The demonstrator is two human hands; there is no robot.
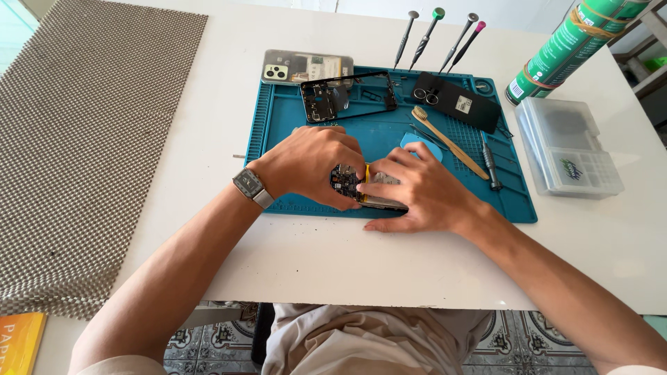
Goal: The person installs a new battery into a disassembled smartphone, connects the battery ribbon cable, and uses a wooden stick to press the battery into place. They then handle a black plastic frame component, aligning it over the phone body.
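On the near edge of a teal repair mat (278,118) lies an opened phone body (379,200) with a yellow strip showing. My left hand (309,163), watch on the wrist, curls over a small dark circuit board (343,180) at the phone's left end, pinching it with the fingertips. My right hand (424,191) presses down on the phone's right part, fingers spread over it. Most of the phone is hidden under both hands.
On the mat's far side lie a black phone frame (347,94), a phone back cover (306,67), a black part with camera rings (458,101), a bamboo toothbrush (448,142), a screwdriver (490,167). Several screwdrivers (438,31), a green can (577,42), a clear parts box (570,146), a woven mat (83,139).
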